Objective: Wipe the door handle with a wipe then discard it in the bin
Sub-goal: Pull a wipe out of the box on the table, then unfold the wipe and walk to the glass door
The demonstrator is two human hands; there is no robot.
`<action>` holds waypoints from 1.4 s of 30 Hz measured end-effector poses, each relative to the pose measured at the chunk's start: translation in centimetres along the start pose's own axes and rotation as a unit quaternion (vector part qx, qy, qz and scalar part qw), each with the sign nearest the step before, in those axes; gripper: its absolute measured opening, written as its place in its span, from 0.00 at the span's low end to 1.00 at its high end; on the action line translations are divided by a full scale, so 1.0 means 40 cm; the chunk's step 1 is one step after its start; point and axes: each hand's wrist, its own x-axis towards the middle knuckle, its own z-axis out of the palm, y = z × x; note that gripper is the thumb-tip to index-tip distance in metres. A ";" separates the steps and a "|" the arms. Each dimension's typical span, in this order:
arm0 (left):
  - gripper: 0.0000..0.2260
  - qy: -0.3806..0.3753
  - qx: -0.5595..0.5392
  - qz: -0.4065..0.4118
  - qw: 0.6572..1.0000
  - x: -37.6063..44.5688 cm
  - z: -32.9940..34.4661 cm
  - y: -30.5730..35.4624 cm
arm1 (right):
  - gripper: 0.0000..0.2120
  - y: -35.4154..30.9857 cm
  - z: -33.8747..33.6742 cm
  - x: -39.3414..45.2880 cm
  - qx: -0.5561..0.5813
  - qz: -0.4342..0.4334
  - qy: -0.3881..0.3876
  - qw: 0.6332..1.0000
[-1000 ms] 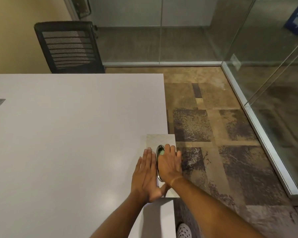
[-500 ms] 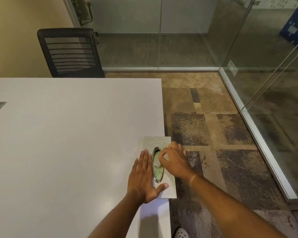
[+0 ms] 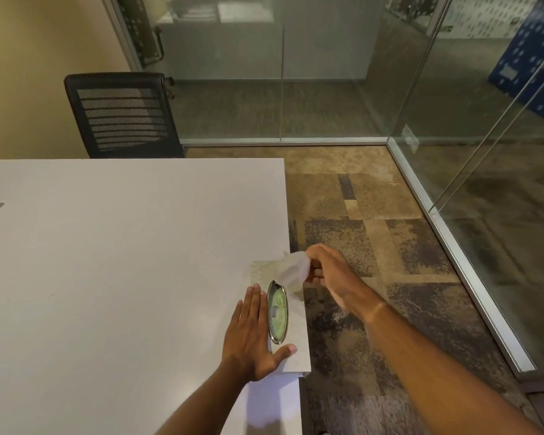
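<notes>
Head view, the only one supplied: the person stands at the near right corner of a white table, and a pale sample board lies on that corner with its right edge at or just past the table's edge. An oval, brass-rimmed door handle is set flush in the board, lengthwise away from the person. The left hand lies flat and open, fingers together just beside the handle's left rim, thumb resting on the board's near end; it grips nothing and seems to steady the board. The right hand is raised off the board, beyond and to the right of the handle, partly over the carpet, its fingers closed in a pinch on a crumpled white wipe that hangs clear of the handle. No bin appears anywhere in this view; a black mesh chair stands at the far end of the table and glass partitions close the room on the right. In my judgement the wiping is either done or paused, and the discard remains outstanding. Risks noted: the pinch takes only part of the wipe, so a loose hold could drop it on the carpet during the carry; if the left hand lifts carelessly, the board, lying so close to the edge, could be knocked off; and since the bin's position is unknown, the person must turn to find it, with the glass partitions nearby.
</notes>
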 end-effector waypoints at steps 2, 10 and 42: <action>0.52 -0.001 -0.002 -0.005 1.000 0.003 -0.008 0.002 | 0.12 -0.019 -0.006 -0.009 0.042 0.004 0.015 0.999; 0.34 0.136 -0.222 -0.035 0.965 0.068 -0.234 0.084 | 0.11 -0.099 -0.048 -0.044 0.092 -0.012 0.033 0.995; 0.07 0.209 -0.650 0.000 0.731 0.145 -0.498 0.267 | 0.08 -0.233 -0.103 -0.094 0.132 -0.056 0.029 0.989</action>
